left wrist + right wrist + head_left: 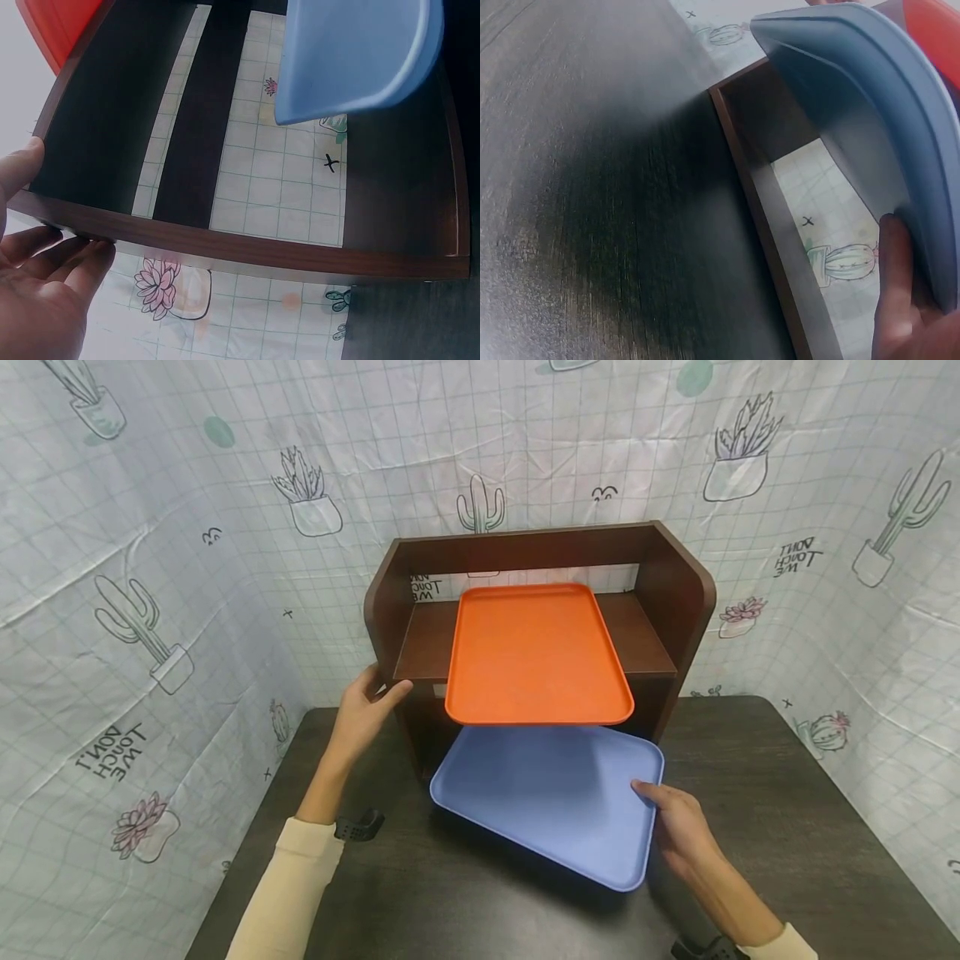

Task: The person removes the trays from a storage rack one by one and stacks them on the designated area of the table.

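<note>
My right hand [684,828] pinches the right rim of a blue tray [547,802], thumb on its upper face and fingers beneath. The tray is turned at an angle, its back part inside the lower compartment of a dark brown wooden shelf [686,585] and its front sticking out above the table. In the left wrist view, my left hand [45,292] holds the edge of the shelf's left side panel [225,244], thumb on the inner side and fingers on the outer. An orange tray [536,652] rests on the upper board, jutting out over the blue one.
The shelf stands at the back of a dark table [750,793]. Behind and beside it hangs a white grid-patterned cloth [225,485] printed with cacti. The orange tray's front edge overhangs the lower compartment.
</note>
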Tool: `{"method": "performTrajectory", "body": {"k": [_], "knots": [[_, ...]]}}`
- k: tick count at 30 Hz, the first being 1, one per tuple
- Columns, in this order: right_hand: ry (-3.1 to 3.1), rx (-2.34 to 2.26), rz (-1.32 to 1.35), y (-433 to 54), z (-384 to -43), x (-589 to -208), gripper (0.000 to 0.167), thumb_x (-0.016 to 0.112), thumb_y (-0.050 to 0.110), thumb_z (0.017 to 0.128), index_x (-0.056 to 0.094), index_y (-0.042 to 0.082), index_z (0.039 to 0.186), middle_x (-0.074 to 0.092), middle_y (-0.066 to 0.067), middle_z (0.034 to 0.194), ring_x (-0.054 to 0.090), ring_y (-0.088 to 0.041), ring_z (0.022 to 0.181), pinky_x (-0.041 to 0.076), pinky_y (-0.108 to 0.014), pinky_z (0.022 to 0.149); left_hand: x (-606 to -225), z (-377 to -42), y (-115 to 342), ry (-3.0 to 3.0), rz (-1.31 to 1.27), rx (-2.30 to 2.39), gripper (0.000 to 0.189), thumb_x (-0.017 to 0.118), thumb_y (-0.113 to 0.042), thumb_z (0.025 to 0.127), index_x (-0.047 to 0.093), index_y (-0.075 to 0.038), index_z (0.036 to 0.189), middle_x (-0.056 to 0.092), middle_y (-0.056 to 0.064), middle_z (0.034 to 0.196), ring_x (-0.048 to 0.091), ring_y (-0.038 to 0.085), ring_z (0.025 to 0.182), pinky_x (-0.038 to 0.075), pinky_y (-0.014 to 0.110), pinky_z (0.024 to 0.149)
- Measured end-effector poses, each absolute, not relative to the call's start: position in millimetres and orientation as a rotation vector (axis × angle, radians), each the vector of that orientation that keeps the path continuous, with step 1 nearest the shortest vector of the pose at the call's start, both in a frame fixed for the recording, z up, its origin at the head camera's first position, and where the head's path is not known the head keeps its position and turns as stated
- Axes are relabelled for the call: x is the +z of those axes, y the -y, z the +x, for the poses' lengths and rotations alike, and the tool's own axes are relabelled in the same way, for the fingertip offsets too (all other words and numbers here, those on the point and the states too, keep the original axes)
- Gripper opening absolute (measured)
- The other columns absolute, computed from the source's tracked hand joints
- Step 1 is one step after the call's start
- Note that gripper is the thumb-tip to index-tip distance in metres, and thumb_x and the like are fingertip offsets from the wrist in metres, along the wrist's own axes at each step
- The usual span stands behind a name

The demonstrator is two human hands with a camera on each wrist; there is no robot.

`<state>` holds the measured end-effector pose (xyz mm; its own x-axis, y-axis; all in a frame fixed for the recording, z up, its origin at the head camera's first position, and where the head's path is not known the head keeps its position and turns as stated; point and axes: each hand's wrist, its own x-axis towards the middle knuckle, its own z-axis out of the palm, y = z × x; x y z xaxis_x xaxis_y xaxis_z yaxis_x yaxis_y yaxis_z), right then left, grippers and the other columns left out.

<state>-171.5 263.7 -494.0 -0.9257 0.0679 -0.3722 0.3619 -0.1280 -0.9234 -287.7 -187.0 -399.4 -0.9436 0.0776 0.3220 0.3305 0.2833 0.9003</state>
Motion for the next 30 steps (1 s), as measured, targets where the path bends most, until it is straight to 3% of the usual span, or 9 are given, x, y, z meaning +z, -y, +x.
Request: {"method": "performTrajectory", "body": {"k": [8, 16, 23, 30], "knots": [[-1.940, -2.101, 0.474, -267.1, -168.8, -489.1, 0.066, 0.063, 0.031, 0.109, 0.036, -0.010, 0.153, 0.073, 0.010, 0.103, 0.072, -0.008, 0.098, 0.062, -0.030, 0.087, -400.2, -289.3, 187.1, 2.306, -0.382, -1.745, 0.062, 0.078, -0.030, 0.100, 0.054, -0.008, 0.154, 0.057, 0.014, 0.156, 0.052, 0.028, 0.150, 0.049, 0.045, 0.121], [-1.926, -2.097, 0.491, -269.8, -167.4, -486.5, 0.044, 0.063, 0.027, 0.108, 0.053, -0.004, 0.138, 0.076, 0.008, 0.096, 0.075, -0.011, 0.093, 0.064, -0.034, 0.084, -398.3, -288.1, 186.3, 2.314, -0.378, -1.742, 0.063, 0.078, -0.030, 0.100, 0.054, -0.008, 0.154, 0.058, 0.013, 0.156, 0.051, 0.027, 0.151, 0.049, 0.046, 0.121], [-1.917, -2.073, 0.473, -270.9, -165.5, -487.6, 0.048, 0.063, 0.025, 0.107, 0.050, -0.005, 0.142, 0.076, 0.007, 0.097, 0.074, -0.011, 0.093, 0.064, -0.034, 0.084, -395.5, -288.1, 186.4, 2.317, -0.378, -1.748, 0.065, 0.078, -0.030, 0.100, 0.053, -0.008, 0.155, 0.056, 0.013, 0.158, 0.050, 0.027, 0.151, 0.049, 0.045, 0.121], [-1.916, -2.045, 0.471, -271.8, -161.9, -488.4, 0.037, 0.063, 0.025, 0.107, 0.059, -0.001, 0.132, 0.076, 0.004, 0.094, 0.075, -0.014, 0.091, 0.064, -0.036, 0.083, -394.0, -285.8, 185.6, 2.326, -0.368, -1.744, 0.067, 0.078, -0.030, 0.100, 0.051, -0.008, 0.157, 0.055, 0.014, 0.159, 0.049, 0.029, 0.152, 0.049, 0.046, 0.121]]}}
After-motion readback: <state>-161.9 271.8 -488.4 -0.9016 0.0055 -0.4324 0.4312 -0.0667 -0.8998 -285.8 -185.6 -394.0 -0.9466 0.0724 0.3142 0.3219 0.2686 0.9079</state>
